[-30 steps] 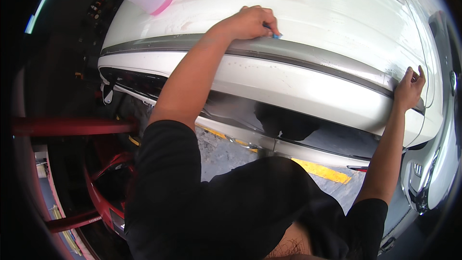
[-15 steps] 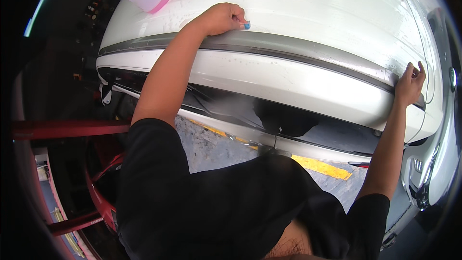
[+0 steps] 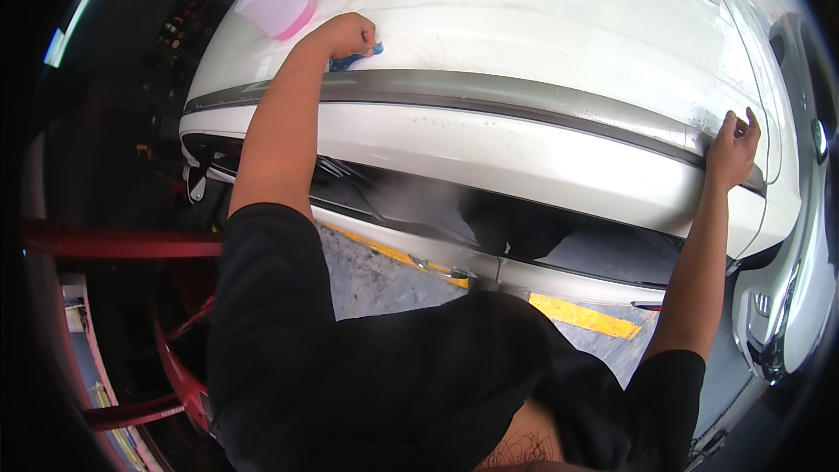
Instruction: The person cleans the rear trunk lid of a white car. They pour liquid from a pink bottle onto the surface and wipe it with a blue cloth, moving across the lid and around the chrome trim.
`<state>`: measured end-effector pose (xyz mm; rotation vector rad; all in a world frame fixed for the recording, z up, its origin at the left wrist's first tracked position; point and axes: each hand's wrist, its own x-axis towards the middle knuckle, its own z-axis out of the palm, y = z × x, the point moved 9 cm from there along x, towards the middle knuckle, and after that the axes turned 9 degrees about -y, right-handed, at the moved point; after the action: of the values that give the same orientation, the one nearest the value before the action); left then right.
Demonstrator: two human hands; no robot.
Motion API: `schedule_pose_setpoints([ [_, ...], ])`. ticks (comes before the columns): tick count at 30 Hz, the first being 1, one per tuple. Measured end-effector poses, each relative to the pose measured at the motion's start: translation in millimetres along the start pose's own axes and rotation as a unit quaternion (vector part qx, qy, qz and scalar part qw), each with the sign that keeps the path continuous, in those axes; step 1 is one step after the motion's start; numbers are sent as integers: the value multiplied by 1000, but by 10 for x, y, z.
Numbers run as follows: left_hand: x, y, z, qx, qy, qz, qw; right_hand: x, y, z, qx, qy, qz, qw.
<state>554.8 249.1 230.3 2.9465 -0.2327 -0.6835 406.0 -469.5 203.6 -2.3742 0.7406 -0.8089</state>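
The white roof of a car (image 3: pixel 524 26) fills the upper part of the view, with wet spots and faint streaks on it. My left hand (image 3: pixel 348 35) is closed and pressed low on the roof, just above the grey side strip (image 3: pixel 489 90). Under its fingers shows a small blue, soft-looking piece (image 3: pixel 354 59), flat against the paint and partly hidden by the hand. At the right end of the strip, my right hand (image 3: pixel 732 153) rests on the roof's edge. Its fingers are apart and slightly bent, with nothing seen in them.
A translucent tub (image 3: pixel 276 2) with a pink lower part stands on the roof beyond my left hand. Below the roof are the car's dark side windows (image 3: pixel 419 201). Red metal bars (image 3: pixel 122 238) stand at the left; another white car (image 3: pixel 804 315) is close at the right.
My left hand has slid left along the roof with the blue piece, nearer the tub, and more of the piece shows. My right hand stays at the roof's edge.
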Motion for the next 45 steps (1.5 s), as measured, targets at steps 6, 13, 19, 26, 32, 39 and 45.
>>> schedule_pose_setpoints([
  [6,-223,-52,116,10,-43,19,999,-10,72,-41,-4,21,-17,1000],
  [13,106,2605,448,-87,-34,271,958,8,75,-72,-46,13,9,999],
  [19,313,4407,801,-24,119,268,956,58,-12,52,-48,-7,-18,999],
  [26,-816,3497,939,23,417,359,835,-14,5,-40,-37,2,-36,999],
  [32,-1073,1109,688,31,393,140,908,-23,-58,-54,-85,5,-41,996],
  [39,-1145,-57,457,35,334,30,942,-393,-763,378,-165,-232,-120,951],
  [45,-1161,-129,414,10,326,28,945,-1063,-1959,1044,-241,-443,-133,853],
])
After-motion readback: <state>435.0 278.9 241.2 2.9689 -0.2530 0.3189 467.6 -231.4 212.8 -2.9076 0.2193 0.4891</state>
